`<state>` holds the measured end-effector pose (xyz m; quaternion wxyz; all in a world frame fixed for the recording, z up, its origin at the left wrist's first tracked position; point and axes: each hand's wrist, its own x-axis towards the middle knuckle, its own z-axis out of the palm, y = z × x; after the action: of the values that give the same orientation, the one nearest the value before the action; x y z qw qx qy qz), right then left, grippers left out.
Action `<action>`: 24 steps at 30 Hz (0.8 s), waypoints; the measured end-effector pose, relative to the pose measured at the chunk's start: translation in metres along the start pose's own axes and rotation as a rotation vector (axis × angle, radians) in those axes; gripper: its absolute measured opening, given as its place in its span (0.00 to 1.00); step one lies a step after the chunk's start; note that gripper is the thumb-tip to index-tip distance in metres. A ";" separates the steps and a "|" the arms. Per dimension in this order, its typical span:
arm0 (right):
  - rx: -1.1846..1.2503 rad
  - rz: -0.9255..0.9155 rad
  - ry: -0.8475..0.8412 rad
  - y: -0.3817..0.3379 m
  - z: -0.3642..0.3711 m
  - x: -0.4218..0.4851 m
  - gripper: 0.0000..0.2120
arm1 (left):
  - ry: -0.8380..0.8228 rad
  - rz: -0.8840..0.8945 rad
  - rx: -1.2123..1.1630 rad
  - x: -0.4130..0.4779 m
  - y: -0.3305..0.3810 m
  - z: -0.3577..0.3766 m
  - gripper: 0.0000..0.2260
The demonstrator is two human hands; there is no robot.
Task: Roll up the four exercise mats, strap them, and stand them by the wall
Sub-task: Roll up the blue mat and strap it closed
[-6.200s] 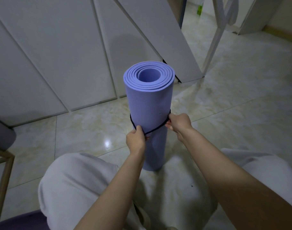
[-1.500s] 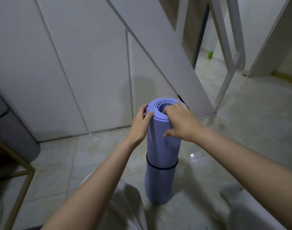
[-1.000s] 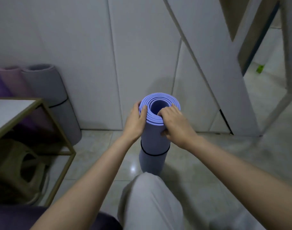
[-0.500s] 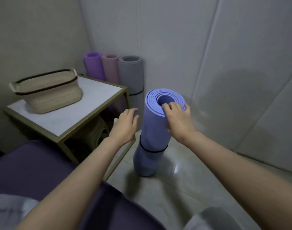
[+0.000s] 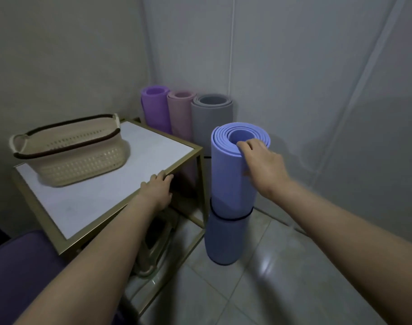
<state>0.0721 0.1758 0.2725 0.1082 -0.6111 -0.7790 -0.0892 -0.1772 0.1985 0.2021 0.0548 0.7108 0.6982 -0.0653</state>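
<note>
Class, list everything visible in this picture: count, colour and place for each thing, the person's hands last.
table: 1, white top, gold frame, near the corner
basket: 1, beige with dark rim, on the table
stool: 1, beige, under the table
blue mat: 1, blue, upright on the floor beside the table
strap: 1, black, around the blue mat's lower part
corner mats: 3, purple mat, pink mat, grey mat, upright against the wall
left hand: 1, rests on the table's edge
right hand: 1, grips the blue mat's top rim
</note>
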 end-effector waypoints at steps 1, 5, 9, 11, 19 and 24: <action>-0.010 0.001 0.000 0.007 0.004 0.011 0.26 | -0.013 -0.011 0.001 0.013 0.003 0.000 0.27; -0.039 0.004 0.010 0.035 0.024 0.051 0.25 | -0.034 -0.022 -0.023 0.062 0.023 -0.003 0.27; -0.060 0.030 0.014 0.057 0.049 0.088 0.26 | 0.008 0.055 0.008 0.103 0.039 -0.008 0.26; -0.062 0.063 0.024 0.065 0.061 0.103 0.26 | 0.045 0.067 0.046 0.119 0.044 -0.007 0.26; 0.024 0.154 0.086 0.096 0.081 0.153 0.27 | 0.187 0.057 0.117 0.158 0.065 0.006 0.30; 0.006 0.282 0.142 0.103 0.094 0.164 0.27 | 0.257 0.040 0.169 0.161 0.069 0.013 0.32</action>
<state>0.1292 0.3784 0.2288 0.1760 -0.7064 -0.6760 -0.1139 -0.1058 0.3540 0.1606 -0.0937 0.7292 0.6771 -0.0314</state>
